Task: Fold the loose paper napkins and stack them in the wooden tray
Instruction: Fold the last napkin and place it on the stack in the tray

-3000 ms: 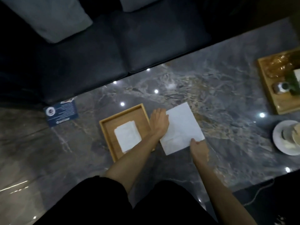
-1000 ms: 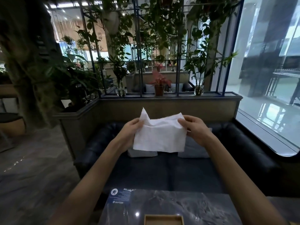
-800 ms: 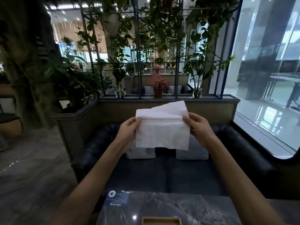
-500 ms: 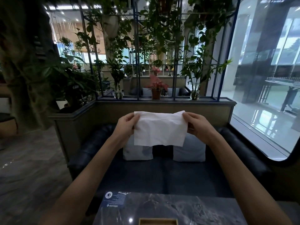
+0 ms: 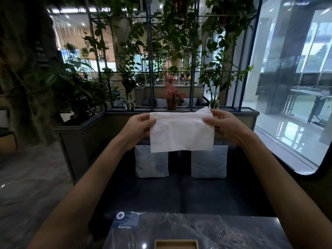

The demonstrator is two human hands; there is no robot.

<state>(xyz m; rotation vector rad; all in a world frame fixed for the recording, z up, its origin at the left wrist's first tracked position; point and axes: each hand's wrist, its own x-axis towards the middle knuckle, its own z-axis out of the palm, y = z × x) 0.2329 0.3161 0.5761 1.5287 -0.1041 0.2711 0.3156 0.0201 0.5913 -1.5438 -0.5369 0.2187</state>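
At the bottom centre of the frame only the far rim of the light wooden tray (image 5: 175,243) shows, sitting on the dark grey marbled tabletop (image 5: 224,232); what it holds cannot be seen. A blue printed card (image 5: 127,220) lies at the table's far left corner.

Above this, in the middle of the frame, both forearms reach up and forward, holding a white paper napkin (image 5: 181,132) in the air, well clear of the table. The left hand (image 5: 139,128) pinches its upper left corner between thumb and fingers; the right hand (image 5: 222,125) pinches the upper right, where a loose flap pokes above the top edge.

The napkin looks folded once into a wide rectangle, so the step in hand is probably squaring that fold. Do it well by matching the upper right corners before creasing, keeping light tension, then lowering it to the table.

Behind it sit two pale blue cushions (image 5: 151,161) on a dark sofa (image 5: 179,191).
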